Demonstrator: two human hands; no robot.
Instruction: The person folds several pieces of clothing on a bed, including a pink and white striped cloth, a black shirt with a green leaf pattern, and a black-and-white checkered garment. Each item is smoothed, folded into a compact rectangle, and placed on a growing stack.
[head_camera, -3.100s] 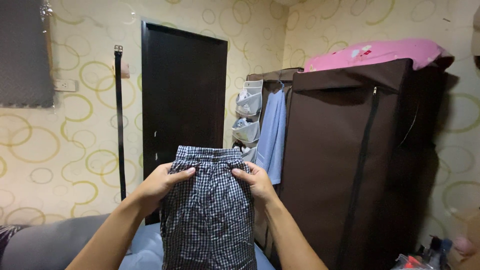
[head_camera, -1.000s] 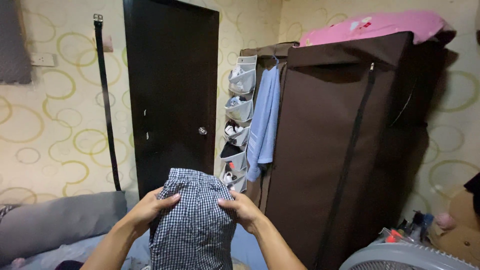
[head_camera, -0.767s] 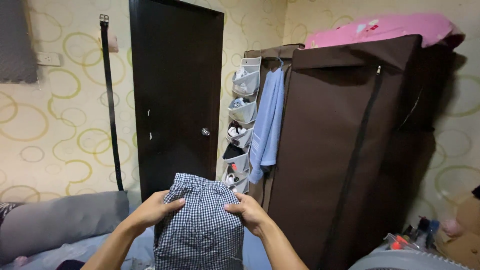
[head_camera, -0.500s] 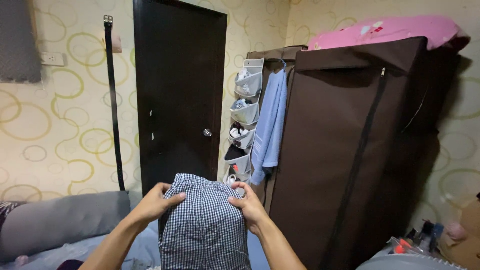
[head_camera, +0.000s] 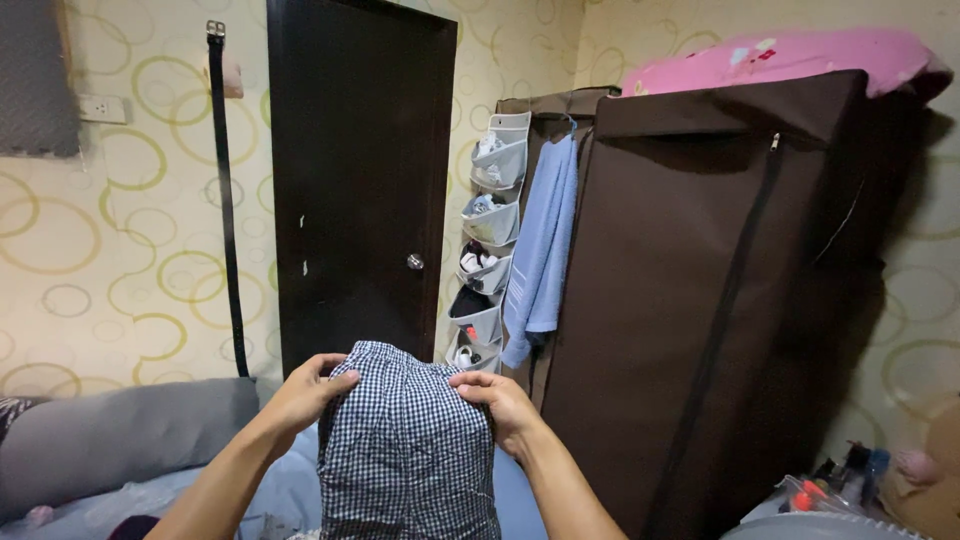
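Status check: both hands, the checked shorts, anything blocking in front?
Left hand and right hand both grip checked shorts at the waistband, hanging upright. Dark door and brown fabric wardrobe beyond, not touching.

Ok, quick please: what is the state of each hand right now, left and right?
Left hand: closed on the top left edge of the checkered shorts.
Right hand: closed on the top right edge of the same shorts.

Shorts (head_camera: 405, 450) held up centre, btwn left hand (head_camera: 300, 395) & right hand (head_camera: 500, 405). Door (head_camera: 360, 180) behind. Wardrobe (head_camera: 720, 300) right; belt (head_camera: 225, 200) hanging left; pillow (head_camera: 120, 435) below it.
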